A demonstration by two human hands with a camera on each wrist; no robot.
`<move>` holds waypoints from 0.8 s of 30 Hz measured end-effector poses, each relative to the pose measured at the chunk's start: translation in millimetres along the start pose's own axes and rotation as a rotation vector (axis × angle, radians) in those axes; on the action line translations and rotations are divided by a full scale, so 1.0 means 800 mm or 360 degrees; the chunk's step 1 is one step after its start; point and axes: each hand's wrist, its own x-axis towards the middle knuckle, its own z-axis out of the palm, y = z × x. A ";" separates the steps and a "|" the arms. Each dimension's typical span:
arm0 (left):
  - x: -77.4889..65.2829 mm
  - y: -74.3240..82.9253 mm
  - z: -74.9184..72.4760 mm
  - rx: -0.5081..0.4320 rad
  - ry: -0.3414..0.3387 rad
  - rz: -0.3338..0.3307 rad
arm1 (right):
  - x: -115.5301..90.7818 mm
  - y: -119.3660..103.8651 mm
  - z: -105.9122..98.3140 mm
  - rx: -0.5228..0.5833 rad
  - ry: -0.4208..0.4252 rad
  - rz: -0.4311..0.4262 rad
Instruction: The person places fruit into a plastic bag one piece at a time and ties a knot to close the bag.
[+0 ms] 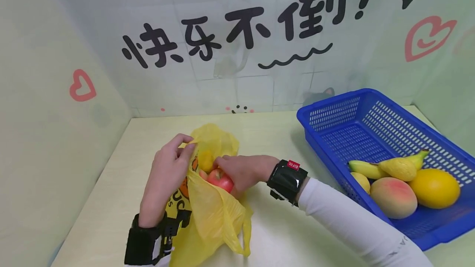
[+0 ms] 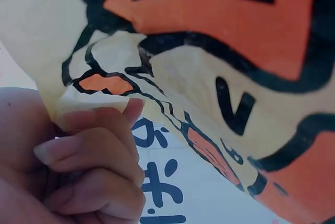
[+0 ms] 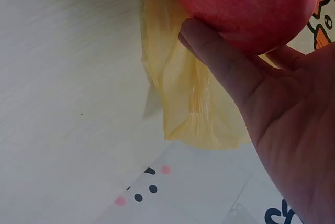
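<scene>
A yellow plastic bag (image 1: 215, 213) with printed black letters and an orange cartoon figure stands on the table, its mouth spread. My left hand (image 1: 172, 164) pinches the bag's edge between thumb and fingers; in the left wrist view the curled fingers (image 2: 99, 150) hold the thin film. My right hand (image 1: 241, 172) reaches into the mouth and grips a red apple (image 1: 221, 180). The right wrist view shows the apple (image 3: 246, 9) between thumb and fingers, in front of the bag. Inside the bag, a yellow fruit (image 1: 205, 160) shows next to the apple.
A blue plastic basket (image 1: 326, 151) stands on the right of the table (image 1: 111, 176). It holds bananas (image 1: 397, 169), a peach (image 1: 394, 197), a round yellow-orange fruit (image 1: 435, 188) and another partly hidden yellow fruit (image 1: 360, 181). A printed sheet (image 1: 237, 61) rises behind the table.
</scene>
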 end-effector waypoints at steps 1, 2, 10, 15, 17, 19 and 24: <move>0.000 0.001 0.000 0.0005 0.0001 0.0006 | 0.000 0.000 0.002 -0.0018 0.0008 -0.0003; 0.000 0.001 0.000 0.0007 0.0001 0.0011 | 0.000 -0.001 0.003 -0.0024 0.0011 -0.0005; -0.002 0.004 0.000 0.0019 -0.0013 0.0034 | -0.001 -0.001 0.010 -0.0060 -0.0043 0.0081; -0.003 0.002 0.003 -0.0003 -0.0009 0.0014 | -0.008 0.002 0.014 -0.0079 -0.0047 0.0168; -0.003 0.002 0.004 -0.0006 -0.0004 0.0009 | -0.011 0.004 0.015 -0.0073 -0.0043 0.0182; -0.002 0.002 0.004 -0.0014 0.0000 0.0007 | -0.015 0.006 0.014 -0.0063 -0.0041 0.0202; -0.001 0.002 0.003 -0.0023 0.0011 0.0012 | -0.025 0.013 0.009 -0.0071 -0.0044 0.0268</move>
